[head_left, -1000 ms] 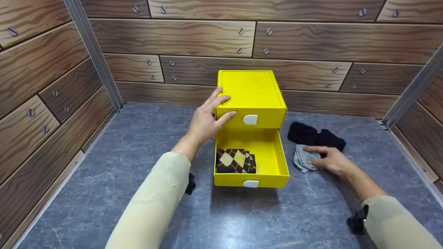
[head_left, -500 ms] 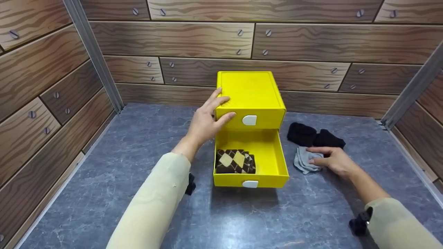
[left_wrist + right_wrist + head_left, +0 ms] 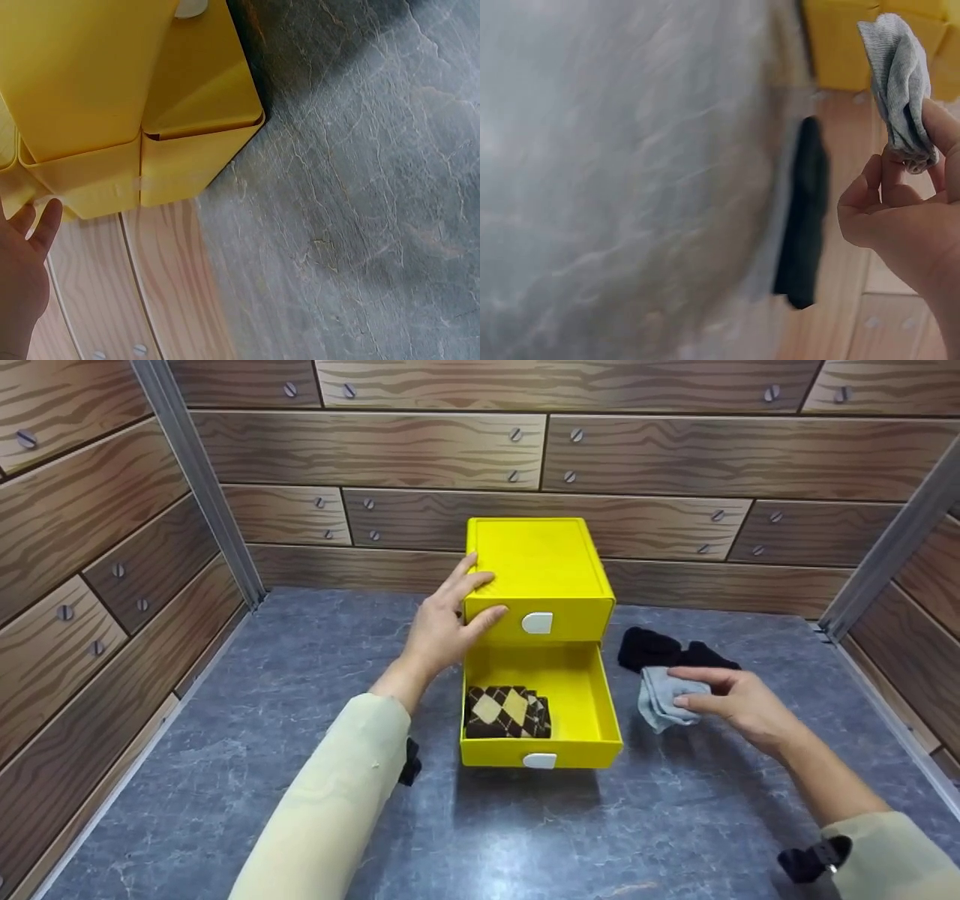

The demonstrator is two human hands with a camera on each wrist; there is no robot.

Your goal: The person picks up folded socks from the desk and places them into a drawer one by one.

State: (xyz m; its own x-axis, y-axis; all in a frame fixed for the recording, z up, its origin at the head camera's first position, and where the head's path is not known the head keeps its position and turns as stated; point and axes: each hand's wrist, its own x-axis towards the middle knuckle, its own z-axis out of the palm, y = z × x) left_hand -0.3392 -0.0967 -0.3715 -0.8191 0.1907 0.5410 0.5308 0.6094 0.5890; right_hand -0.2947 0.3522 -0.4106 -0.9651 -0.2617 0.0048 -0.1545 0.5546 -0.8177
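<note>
A yellow two-drawer box [image 3: 536,559] stands near the back wall, its lower drawer [image 3: 577,697] pulled out. My left hand [image 3: 439,630] rests on the box's upper left corner, fingers on the top edge and thumb on the front. Inside the lower drawer, at its left, lies a folded argyle sock bundle [image 3: 506,711] in brown, cream and yellow. To the right of the drawer, my right hand [image 3: 750,712] pinches folded grey socks [image 3: 664,697] between thumb and fingers, raised off the table. The right wrist view also shows the grey socks [image 3: 901,82] in those fingers.
Folded black socks [image 3: 649,649] lie on the table behind the grey ones, partly covered by them. The blue-grey marbled tabletop [image 3: 247,780] is bounded by wood-patterned walls [image 3: 420,446]. White handles [image 3: 538,622] mark the drawer fronts.
The right hand has lifted the grey socks from the table and drawn slightly toward the right. The left hand stays on the box. The drawer's position looks the same.
</note>
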